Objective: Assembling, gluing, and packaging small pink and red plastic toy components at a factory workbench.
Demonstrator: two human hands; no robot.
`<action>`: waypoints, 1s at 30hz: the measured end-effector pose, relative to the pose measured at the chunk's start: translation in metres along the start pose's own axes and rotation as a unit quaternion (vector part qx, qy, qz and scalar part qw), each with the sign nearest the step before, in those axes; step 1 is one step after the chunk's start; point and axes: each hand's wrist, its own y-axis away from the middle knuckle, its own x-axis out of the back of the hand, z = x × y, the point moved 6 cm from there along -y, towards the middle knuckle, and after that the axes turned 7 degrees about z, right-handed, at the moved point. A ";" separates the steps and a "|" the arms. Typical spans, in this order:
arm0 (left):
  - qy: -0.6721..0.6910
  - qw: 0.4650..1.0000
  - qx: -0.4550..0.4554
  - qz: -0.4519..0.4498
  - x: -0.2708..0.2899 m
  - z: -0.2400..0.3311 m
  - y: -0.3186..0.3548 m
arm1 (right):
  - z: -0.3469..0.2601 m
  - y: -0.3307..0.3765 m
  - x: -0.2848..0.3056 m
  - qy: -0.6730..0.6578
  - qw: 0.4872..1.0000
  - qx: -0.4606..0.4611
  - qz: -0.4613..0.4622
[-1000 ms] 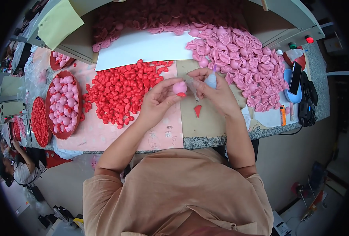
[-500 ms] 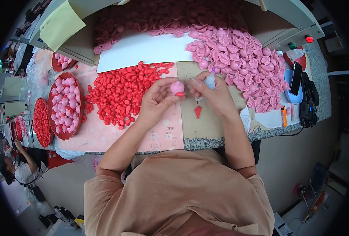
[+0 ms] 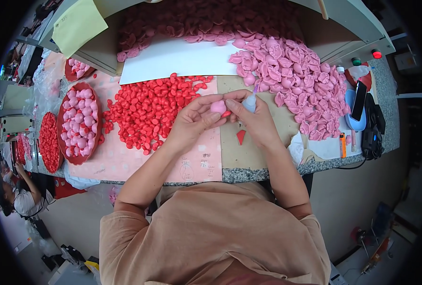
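Observation:
Between thumb and fingers, my left hand (image 3: 192, 121) pinches a small pink ball (image 3: 217, 107) with a glossy red oval piece (image 3: 226, 114) against its lower right side. My right hand (image 3: 258, 122) meets it there, thumb and fingertip at the ball and red piece. Tucked in that same hand is a small translucent squeeze bottle (image 3: 250, 103) with a purple tip, pointing away from me. A red pointed scrap (image 3: 241, 137) lies on the brown board (image 3: 249, 154) below the hands. Loose red oval pieces (image 3: 146, 114) are heaped left of my left hand.
Pink shell-like pieces (image 3: 291, 76) pile up at right and inside the grey cabinet (image 3: 363, 33). A red bowl (image 3: 98, 124) of pink balls and another of red pieces (image 3: 49, 142) stand left. A phone (image 3: 359, 100) leans in a blue tray (image 3: 355, 124). Another person (image 3: 25, 199) works far left.
My right hand has moved left and closed in on the pink ball, its fingertips now touching it. The ball and red piece have turned slightly and shifted a little down and right.

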 end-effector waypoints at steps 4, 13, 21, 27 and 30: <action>0.005 0.999 0.029 0.012 0.001 0.001 0.001 | 0.001 -0.002 0.002 -0.036 0.999 -0.004 0.025; 0.158 0.986 0.030 -0.044 -0.002 0.004 0.003 | -0.005 0.004 0.003 -0.028 0.998 0.021 0.055; 0.118 0.991 0.034 -0.049 -0.008 0.005 0.007 | -0.006 0.003 0.006 0.009 0.997 0.036 0.066; 0.222 0.972 0.060 -0.046 -0.007 0.002 0.006 | -0.010 0.005 0.004 0.014 0.996 0.050 0.068; 0.217 0.972 0.087 -0.011 -0.005 0.004 0.005 | -0.008 0.005 0.003 0.028 0.996 0.053 0.065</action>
